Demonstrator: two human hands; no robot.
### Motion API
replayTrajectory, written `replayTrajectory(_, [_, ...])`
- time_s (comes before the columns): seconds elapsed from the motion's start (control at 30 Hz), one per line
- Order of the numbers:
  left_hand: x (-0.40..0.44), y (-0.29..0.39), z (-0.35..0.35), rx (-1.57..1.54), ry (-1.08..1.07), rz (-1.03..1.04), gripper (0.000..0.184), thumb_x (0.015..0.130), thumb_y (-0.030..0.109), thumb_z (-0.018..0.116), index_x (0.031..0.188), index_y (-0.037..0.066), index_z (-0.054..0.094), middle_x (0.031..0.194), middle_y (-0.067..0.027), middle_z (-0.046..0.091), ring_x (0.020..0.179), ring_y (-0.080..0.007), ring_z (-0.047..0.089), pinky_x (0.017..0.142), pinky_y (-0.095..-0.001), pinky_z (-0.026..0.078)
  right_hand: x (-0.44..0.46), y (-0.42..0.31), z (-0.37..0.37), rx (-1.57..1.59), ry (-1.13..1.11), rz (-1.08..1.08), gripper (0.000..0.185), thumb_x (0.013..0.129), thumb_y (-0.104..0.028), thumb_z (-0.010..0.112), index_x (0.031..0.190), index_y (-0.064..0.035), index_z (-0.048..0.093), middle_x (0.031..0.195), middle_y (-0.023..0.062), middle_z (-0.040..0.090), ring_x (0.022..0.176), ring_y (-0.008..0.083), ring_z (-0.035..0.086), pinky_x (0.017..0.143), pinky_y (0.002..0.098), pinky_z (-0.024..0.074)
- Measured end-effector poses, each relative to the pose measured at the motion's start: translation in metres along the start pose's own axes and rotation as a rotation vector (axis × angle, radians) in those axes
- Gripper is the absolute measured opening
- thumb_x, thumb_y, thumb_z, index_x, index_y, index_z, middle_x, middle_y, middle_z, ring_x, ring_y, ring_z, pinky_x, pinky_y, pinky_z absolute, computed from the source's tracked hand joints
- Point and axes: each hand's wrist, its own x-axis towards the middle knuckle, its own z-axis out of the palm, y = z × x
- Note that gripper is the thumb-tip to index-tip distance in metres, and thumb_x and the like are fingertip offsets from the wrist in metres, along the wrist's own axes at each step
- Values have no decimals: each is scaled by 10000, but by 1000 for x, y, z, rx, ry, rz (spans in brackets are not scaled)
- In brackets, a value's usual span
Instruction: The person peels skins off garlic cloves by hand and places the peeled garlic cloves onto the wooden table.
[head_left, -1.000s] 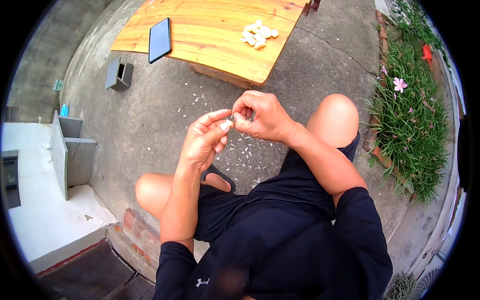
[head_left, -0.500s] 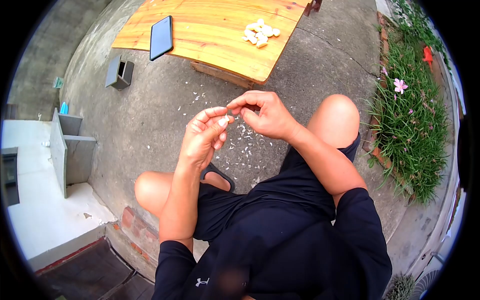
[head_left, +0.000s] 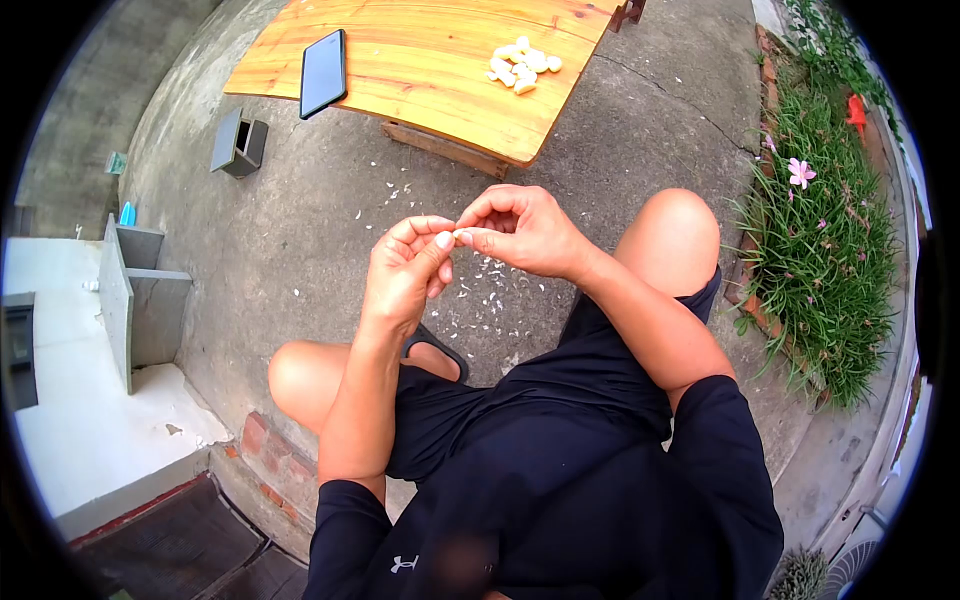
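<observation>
My left hand pinches a small pale piece between thumb and fingertips, mostly covered by the fingers. On its right side, my right hand meets it with thumb and forefinger at the same piece; what those fingertips grip is too small to name. Both hands are above the concrete ground, between my knees. Several pale yellow pieces lie in a pile on the wooden table ahead, with a dark phone at its near left edge.
White flakes are scattered on the ground beneath my hands. A small grey box stands left of the table. Green plants with pink flowers grow in a brick-edged bed at the right. A slipper shows by my left leg.
My right fingers drew slightly away from the piece half a second ago and are now back against it. My left hand has shifted a little to the left.
</observation>
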Motion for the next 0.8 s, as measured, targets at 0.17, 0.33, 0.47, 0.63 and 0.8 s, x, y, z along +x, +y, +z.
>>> replayTrajectory(0.17, [-2, 3, 6, -12, 68, 36, 182, 944, 20, 723, 1122, 14, 685, 861, -36, 709, 610, -42, 582, 453, -160, 373, 0, -1, 3, -92, 91, -75, 93, 871, -87, 786, 937, -23, 773, 834, 23, 691, 742, 59, 634, 647, 236, 526])
replayTrajectory(0.33, [-1, -1, 5, -19, 108, 61, 213, 910, 30, 769, 1111, 10, 700, 897, -44, 736, 624, -41, 602, 472, -155, 398, -1, -10, 6, -202, 111, -119, 99, 848, -71, 778, 932, -19, 774, 820, 39, 688, 699, 70, 634, 624, 241, 524])
replayTrajectory(0.47, [0, -4, 7, -68, 137, 35, 176, 920, 9, 748, 1091, 5, 708, 870, -51, 721, 628, -56, 602, 468, -163, 391, -1, -14, 8, -289, 132, -205, 111, 839, -68, 771, 935, -13, 772, 811, 61, 698, 677, 87, 647, 606, 246, 526])
replayTrajectory(0.63, [1, -5, 8, -44, 146, 38, 167, 923, -8, 738, 1089, -6, 727, 860, -61, 714, 636, -71, 607, 469, -173, 397, -3, -14, 8, -382, 146, -291, 106, 837, -70, 762, 925, -14, 772, 775, 71, 701, 658, 100, 653, 596, 252, 529])
replayTrajectory(0.8, [0, -5, 6, 21, 148, 40, 208, 917, -12, 742, 1125, -11, 738, 871, -65, 722, 636, -72, 606, 469, -178, 400, -2, -12, 9, -359, 182, -289, 93, 831, -76, 763, 901, -15, 768, 760, 71, 699, 642, 100, 652, 586, 252, 526])
